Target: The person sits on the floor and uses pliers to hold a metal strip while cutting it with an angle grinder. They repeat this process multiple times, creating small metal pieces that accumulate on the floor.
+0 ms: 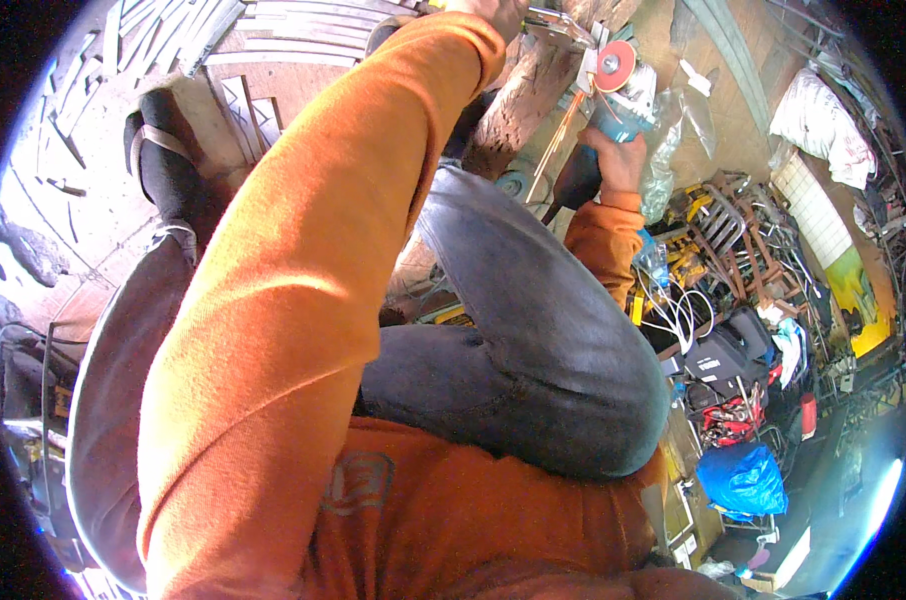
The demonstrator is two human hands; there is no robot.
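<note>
My right hand is wrapped round the blue-green body of an angle grinder. The grinder's red disc faces up beside a light metal piece, and orange sparks streak down and left from there. My left arm in its orange sleeve reaches across to the top edge, where my left hand closes on the near end of the metal piece. The upper edge cuts off part of that hand. Beneath the metal piece lies a rough wooden log.
Many cut metal strips lie on the floor at the upper left. On the right sit a heap of rusty metal parts, a black case, a blue plastic bag and a white sack. Clear plastic wrap lies beside the grinder.
</note>
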